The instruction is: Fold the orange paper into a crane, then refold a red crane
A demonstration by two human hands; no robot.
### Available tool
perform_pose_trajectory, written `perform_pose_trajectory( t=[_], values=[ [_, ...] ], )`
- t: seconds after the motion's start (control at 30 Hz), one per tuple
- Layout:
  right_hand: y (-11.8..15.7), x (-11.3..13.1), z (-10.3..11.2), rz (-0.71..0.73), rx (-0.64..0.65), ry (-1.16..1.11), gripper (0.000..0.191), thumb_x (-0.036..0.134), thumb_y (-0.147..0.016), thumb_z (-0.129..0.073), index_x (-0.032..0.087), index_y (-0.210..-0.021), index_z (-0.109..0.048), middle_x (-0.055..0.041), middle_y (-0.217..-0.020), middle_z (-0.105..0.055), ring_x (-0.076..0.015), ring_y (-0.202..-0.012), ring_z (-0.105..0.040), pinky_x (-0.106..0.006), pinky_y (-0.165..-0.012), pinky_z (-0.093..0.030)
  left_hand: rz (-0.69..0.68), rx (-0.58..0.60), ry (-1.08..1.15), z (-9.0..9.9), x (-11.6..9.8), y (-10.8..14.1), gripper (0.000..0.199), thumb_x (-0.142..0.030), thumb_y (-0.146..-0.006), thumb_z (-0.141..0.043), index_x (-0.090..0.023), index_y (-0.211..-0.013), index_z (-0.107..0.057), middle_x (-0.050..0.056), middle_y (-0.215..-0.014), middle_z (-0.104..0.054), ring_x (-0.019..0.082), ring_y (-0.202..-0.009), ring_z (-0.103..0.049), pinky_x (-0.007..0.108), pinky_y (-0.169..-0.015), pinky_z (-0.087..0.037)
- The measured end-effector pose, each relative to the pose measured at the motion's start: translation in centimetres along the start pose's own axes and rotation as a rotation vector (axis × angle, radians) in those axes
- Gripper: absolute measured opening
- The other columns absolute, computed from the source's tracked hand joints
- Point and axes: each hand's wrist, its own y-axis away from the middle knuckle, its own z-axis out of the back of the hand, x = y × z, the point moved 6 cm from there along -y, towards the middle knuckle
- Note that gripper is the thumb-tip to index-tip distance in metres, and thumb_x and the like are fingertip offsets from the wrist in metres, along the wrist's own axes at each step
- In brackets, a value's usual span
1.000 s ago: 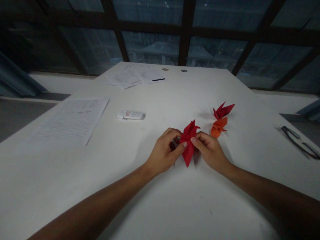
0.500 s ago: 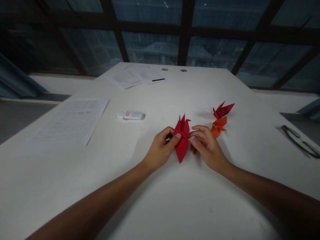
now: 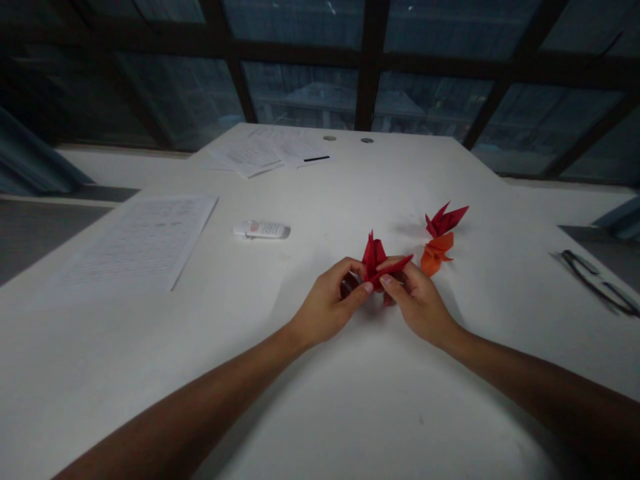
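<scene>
Between my two hands is a red origami crane (image 3: pixel 375 257), held just above the white table (image 3: pixel 330 400). The thumb and fingers of my left hand (image 3: pixel 333 297) pinch its left lower side. My right hand (image 3: pixel 417 297) grips the right side, thumb in front, with one red wing stretching over the fingers. Some of the crane's underside is hidden by the fingers. Just beyond my right hand lie an orange origami crane (image 3: pixel 436 253) and a darker red origami crane (image 3: pixel 447 220), close together on the table.
A white correction tape dispenser or similar small white item (image 3: pixel 261 230) lies left of centre. Printed sheets (image 3: pixel 145 240) are at the left, and more papers (image 3: pixel 265 150) lie at the back. Eyeglasses (image 3: pixel 597 283) rest near the right edge. Windows (image 3: pixel 305 93) stand behind the table.
The red crane has turned from upright to sideways, one wing now pointing right. My right hand, previously loose beside it, has closed on it. Both hands stay in nearly the same place.
</scene>
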Motion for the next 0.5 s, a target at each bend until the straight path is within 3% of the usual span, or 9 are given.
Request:
perform_pose_trajectory(
  t=[0.1,0.23,0.3,0.5],
  values=[
    [-0.02,-0.44,0.15,-0.062,-0.042,-0.072,0.031,0.037,-0.095,-0.069,0.027,-0.119,-0.052,-0.0006,-0.102,-0.066,-0.0120,-0.072,-0.064,-0.025,-0.059,-0.052,-0.012,-0.033,0.041,0.00,0.43,-0.02,0.024,-0.036,-0.095,-0.067,-0.020,-0.110,-0.057,0.002,-0.095,-0.065,0.013,-0.078,-0.058,0.025,-0.071,-0.044],
    [-0.17,-0.59,0.27,-0.090,-0.081,-0.152,0.047,0.034,-0.089,-0.076,0.028,-0.125,-0.047,0.0050,-0.088,-0.065,-0.0109,-0.063,-0.062,-0.025,-0.057,-0.051,0.028,-0.040,0.149,-0.07,0.76,-0.05,0.056,-0.032,-0.089,-0.076,-0.024,-0.135,-0.045,0.001,-0.093,-0.067,0.013,-0.078,-0.061,0.026,-0.073,-0.046],
    [-0.27,-0.63,0.19,-0.096,-0.063,-0.155,0.041,0.033,-0.089,-0.076,0.026,-0.120,-0.052,0.0060,-0.081,-0.065,-0.0112,-0.062,-0.062,-0.025,-0.058,-0.051,0.048,-0.030,0.199,-0.13,0.75,-0.09,0.066,-0.031,-0.085,-0.080,-0.025,-0.139,-0.043,0.000,-0.093,-0.068,0.013,-0.077,-0.061,0.026,-0.072,-0.046],
    [-0.34,-0.90,0.09,-0.132,0.004,-0.177,0.024,0.038,-0.090,-0.075,0.022,-0.102,-0.062,0.0027,-0.080,-0.069,-0.0111,-0.062,-0.063,-0.025,-0.059,-0.051,0.084,-0.007,0.290,-0.12,0.81,-0.34,0.068,-0.030,-0.077,-0.088,-0.020,-0.135,-0.053,0.000,-0.087,-0.068,0.013,-0.080,-0.061,0.027,-0.076,-0.046]
  ],
)
